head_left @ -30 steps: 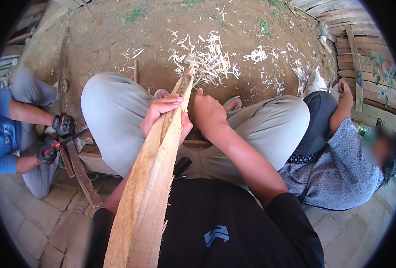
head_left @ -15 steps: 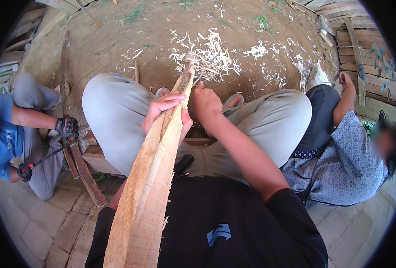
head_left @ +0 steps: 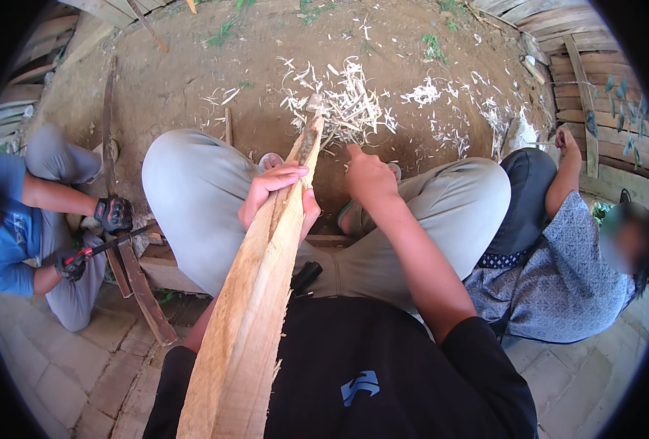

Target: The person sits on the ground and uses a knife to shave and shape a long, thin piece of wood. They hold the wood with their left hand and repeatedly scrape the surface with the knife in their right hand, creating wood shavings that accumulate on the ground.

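A long piece of pale wood [head_left: 240,314] leans lengthwise over my body, narrowing to a rough tip among the shavings. My left hand [head_left: 269,192] is wrapped around its upper part, thumb on the right side and fingers over the left. My right hand [head_left: 372,179] is closed just to the right of the tapered end, apart from the wood. What it grips is hidden, though its index finger lies forward toward the shavings. Curled wood shavings [head_left: 350,99] lie heaped on the dirt beyond both hands.
At left, a person's gloved hand [head_left: 114,214] rests on dark planks [head_left: 145,296]; the other holds a red-handled saw [head_left: 116,242]. Another person in a patterned grey garment [head_left: 551,278] sits at right. Slatted wooden walls [head_left: 602,110] border the ground.
My right hand has moved right, away from the wood's tapered end. My left hand keeps its hold. The gloved hand with the saw has shifted right and up.
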A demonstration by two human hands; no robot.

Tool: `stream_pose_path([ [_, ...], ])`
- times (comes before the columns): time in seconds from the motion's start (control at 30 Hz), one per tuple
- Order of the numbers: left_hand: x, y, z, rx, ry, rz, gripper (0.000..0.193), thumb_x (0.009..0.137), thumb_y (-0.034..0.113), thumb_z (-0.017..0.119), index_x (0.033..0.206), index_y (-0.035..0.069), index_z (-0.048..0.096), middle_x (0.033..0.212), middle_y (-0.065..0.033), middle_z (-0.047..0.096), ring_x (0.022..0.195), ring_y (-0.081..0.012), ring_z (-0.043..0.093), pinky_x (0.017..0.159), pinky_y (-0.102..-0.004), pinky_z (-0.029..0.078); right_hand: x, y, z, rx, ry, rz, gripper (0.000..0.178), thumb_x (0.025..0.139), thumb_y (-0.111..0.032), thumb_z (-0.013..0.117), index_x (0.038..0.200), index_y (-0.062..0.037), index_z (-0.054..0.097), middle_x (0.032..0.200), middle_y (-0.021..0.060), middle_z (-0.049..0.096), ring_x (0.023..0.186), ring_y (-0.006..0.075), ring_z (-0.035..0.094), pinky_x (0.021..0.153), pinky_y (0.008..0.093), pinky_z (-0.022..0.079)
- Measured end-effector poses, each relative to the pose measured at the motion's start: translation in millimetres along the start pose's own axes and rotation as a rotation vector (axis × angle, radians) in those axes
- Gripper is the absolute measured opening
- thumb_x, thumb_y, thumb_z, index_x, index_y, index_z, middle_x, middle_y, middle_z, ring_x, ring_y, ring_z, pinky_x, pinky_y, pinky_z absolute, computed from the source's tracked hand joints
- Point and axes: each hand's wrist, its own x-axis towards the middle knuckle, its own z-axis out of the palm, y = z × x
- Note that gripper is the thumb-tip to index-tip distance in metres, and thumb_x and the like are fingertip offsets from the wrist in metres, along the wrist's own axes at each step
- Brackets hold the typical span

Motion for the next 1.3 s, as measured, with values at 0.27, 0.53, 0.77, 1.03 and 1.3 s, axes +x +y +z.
stream_pose_path([
  [0.27, -0.9, -3.4, -1.7, 0.01, -0.025, 0.037, 0.029, 0.078, -0.002, 0.075, 0.1, 0.0, 0.057, 0.1, -0.0149, 0.072, 0.099, -0.0244, 0.072, 0.092, -0.035, 0.055, -20.8, 6.3, -0.6, 0.104, 0.03, -0.111, 0.039, 0.095, -0.011, 0.054, 0.133, -0.008, 0.06, 0.099, 0.0278, 0.072, 0.096, 0.0419, 0.071, 0.086, 0.0484, 0.057],
  [0.53, 0.8, 1.7, 0.0, -0.005, -0.039, 0.003, 0.029, 0.078, -0.003, 0.074, 0.1, 0.0, 0.056, 0.102, -0.0156, 0.072, 0.101, -0.0248, 0.071, 0.093, -0.036, 0.055, -15.3, -7.6, 5.1, -0.031, 0.027, -0.117, 0.024, 0.093, -0.007, 0.056, 0.115, 0.0001, 0.063, 0.096, 0.0238, 0.074, 0.092, 0.0383, 0.074, 0.076, 0.0458, 0.061],
  [0.77, -0.2, 5.8, -4.8, -0.003, -0.081, -0.033, 0.031, 0.077, -0.005, 0.072, 0.102, 0.0, 0.054, 0.103, -0.0164, 0.071, 0.104, -0.0264, 0.07, 0.098, -0.0395, 0.053, 20.0, -11.7, 32.4, 0.002, 0.026, -0.075, 0.025, 0.093, -0.007, 0.055, 0.116, -0.0009, 0.064, 0.099, 0.024, 0.073, 0.095, 0.0384, 0.073, 0.081, 0.0462, 0.06],
  [1.03, 0.9, 6.5, -4.3, -0.009, -0.083, -0.051, 0.032, 0.077, -0.006, 0.072, 0.103, 0.0, 0.054, 0.103, -0.016, 0.071, 0.104, -0.0266, 0.07, 0.1, -0.042, 0.052, 59.5, 9.7, 50.0, 0.029, -0.079, 0.047, 0.028, 0.097, -0.012, 0.053, 0.121, -0.0048, 0.064, 0.118, 0.023, 0.07, 0.11, 0.0369, 0.07, 0.091, 0.046, 0.057],
  [1.3, 0.8, 11.8, -3.9, -0.041, -0.057, -0.106, 0.03, 0.078, -0.005, 0.072, 0.102, 0.0, 0.055, 0.103, -0.0158, 0.071, 0.104, -0.0245, 0.07, 0.095, -0.036, 0.053, 20.0, 2.0, 3.7, 0.082, -0.089, 0.105, 0.035, 0.097, -0.017, 0.052, 0.128, -0.0002, 0.053, 0.118, 0.0266, 0.068, 0.112, 0.0413, 0.068, 0.093, 0.0462, 0.056],
])
